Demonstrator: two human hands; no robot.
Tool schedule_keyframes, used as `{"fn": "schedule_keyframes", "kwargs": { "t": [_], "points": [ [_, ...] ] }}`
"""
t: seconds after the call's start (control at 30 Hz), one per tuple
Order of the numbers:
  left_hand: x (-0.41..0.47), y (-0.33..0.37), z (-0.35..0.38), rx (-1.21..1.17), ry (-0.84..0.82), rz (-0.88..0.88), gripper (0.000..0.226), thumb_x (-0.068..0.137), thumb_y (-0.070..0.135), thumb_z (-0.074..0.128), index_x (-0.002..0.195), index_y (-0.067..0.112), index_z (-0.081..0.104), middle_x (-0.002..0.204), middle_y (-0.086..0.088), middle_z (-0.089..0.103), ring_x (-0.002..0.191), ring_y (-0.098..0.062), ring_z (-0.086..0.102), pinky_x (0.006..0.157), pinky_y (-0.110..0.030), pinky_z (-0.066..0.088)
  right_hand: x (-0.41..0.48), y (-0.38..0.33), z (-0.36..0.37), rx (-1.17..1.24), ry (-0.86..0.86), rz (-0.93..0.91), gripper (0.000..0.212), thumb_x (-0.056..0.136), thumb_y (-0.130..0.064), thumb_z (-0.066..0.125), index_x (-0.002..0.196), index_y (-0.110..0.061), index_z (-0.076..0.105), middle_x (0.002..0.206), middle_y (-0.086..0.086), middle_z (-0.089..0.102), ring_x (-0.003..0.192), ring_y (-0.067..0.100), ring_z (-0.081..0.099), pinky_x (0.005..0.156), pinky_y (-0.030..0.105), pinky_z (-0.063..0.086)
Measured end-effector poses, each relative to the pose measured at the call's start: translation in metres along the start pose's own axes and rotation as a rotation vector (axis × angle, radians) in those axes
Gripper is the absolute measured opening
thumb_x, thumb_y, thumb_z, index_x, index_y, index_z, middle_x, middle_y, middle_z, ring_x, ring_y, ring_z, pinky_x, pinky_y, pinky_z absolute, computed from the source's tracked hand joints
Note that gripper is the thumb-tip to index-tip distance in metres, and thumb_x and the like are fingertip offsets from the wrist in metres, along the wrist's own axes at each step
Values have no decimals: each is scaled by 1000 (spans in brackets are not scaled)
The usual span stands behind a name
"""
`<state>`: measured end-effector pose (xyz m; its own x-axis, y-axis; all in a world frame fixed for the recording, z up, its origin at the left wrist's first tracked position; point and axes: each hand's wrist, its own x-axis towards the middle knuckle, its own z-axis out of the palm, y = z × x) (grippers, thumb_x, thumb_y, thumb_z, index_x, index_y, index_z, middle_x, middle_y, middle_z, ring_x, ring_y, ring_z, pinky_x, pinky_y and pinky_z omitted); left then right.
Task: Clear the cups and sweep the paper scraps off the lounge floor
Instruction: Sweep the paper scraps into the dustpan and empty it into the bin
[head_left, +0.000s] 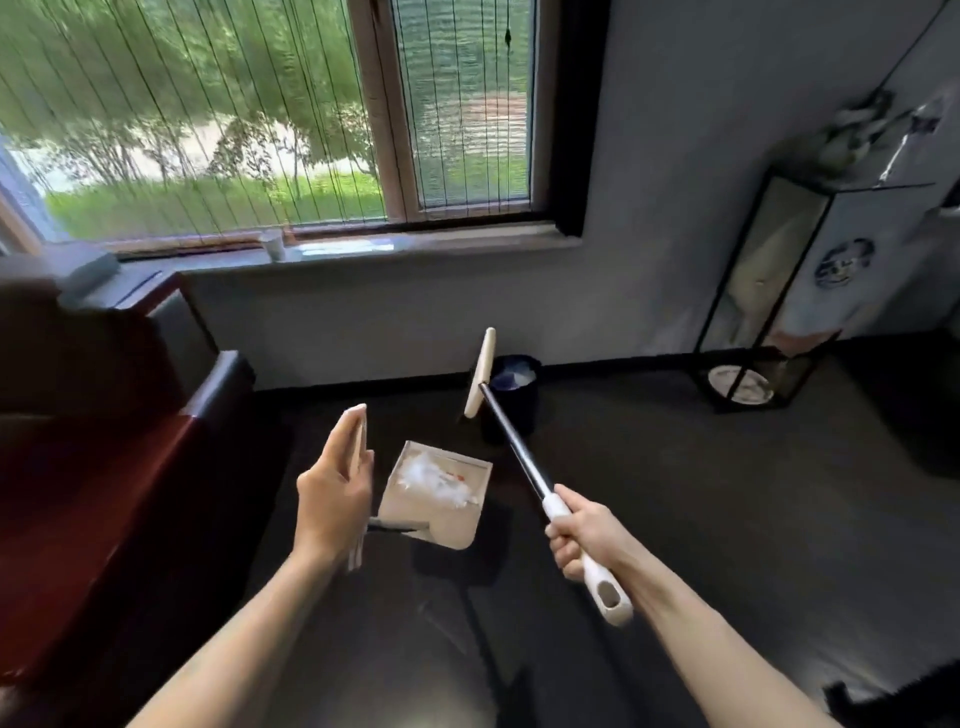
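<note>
White paper scraps (441, 480) heaped in cream plastic dustpan (410, 512), left hand (330, 499) wrapped round its upright handle, right hand (582, 538) gripping chrome-shafted broom (511, 441). Best kept level until over dark round bin (514, 410) ahead.

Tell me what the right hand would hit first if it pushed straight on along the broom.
Probably the dark bin by the wall; the right hand aims the broom at it, depth unclear.

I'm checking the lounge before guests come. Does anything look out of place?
A cup stands on the windowsill, not yet cleared. White paper scraps lie in the dustpan, not yet tipped into the bin.
</note>
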<state>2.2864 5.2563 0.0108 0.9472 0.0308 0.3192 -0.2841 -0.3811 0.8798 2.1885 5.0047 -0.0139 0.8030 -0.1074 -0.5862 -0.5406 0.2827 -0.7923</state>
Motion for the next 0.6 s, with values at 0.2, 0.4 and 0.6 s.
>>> {"fn": "schedule_keyframes", "kwargs": {
  "t": [0.2, 0.4, 0.6],
  "points": [
    [141, -7, 25, -57, -73, 118, 54, 93, -1, 56, 137, 29, 50, 129, 22, 51, 116, 18, 46, 96, -5, 37, 67, -70, 12, 72, 121, -26, 74, 91, 11, 37, 151, -28, 20, 55, 3, 41, 33, 5, 36, 31, 14, 29],
    [292, -17, 77, 42, -311, 292, 58, 93, 1, 54, 140, 34, 46, 126, 29, 50, 109, 23, 47, 93, 1, 33, 131, -102, 30, 180, 234, -44, 73, 91, 12, 37, 152, -27, 23, 52, 3, 40, 32, 6, 34, 31, 13, 27],
    [365, -26, 147, 268, -636, 512, 59, 90, 6, 55, 140, 34, 47, 89, 1, 61, 81, -20, 60, 80, -30, 50, 170, -115, 43, 326, 323, -23, 75, 90, 14, 40, 150, -30, 27, 48, 4, 41, 32, 9, 34, 31, 15, 29]
  ]
}}
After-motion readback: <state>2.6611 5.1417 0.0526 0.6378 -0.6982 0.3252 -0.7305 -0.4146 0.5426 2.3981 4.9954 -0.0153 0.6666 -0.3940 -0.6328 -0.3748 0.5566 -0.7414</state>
